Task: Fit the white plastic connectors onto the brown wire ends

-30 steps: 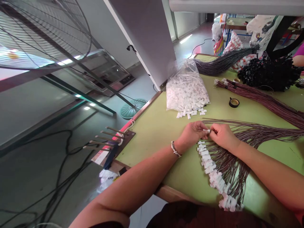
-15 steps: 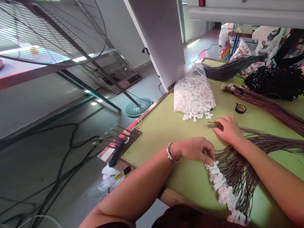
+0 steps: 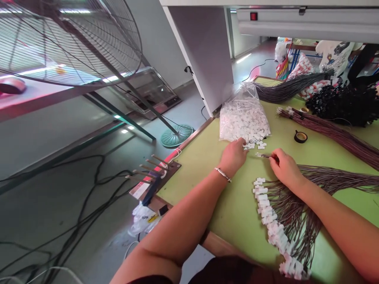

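My left hand [image 3: 235, 156] reaches to the loose white plastic connectors [image 3: 261, 145] at the mouth of a clear bag, its fingers pinched around one at the near edge of the pile. Close by, my right hand [image 3: 284, 165] is closed on a few thin brown wires [image 3: 263, 155], whose bare metal tips point left. Below both hands runs a curved row of white connectors [image 3: 268, 213], each joined to brown wires [image 3: 296, 209] that fan out to the right under my right forearm.
The clear bag of white connectors [image 3: 244, 118] stands at the table's back left. Black tape [image 3: 301, 136], a bundle of reddish-brown wires [image 3: 331, 130] and a black heap [image 3: 343, 103] lie to the right. A pegged rack [image 3: 166, 173] sits on the left edge; a fan [image 3: 89, 43] stands beyond.
My left hand has left the top of the connector row and moved up to the loose connectors by the bag. My right hand now lifts a few wire ends. The view has shifted slightly.
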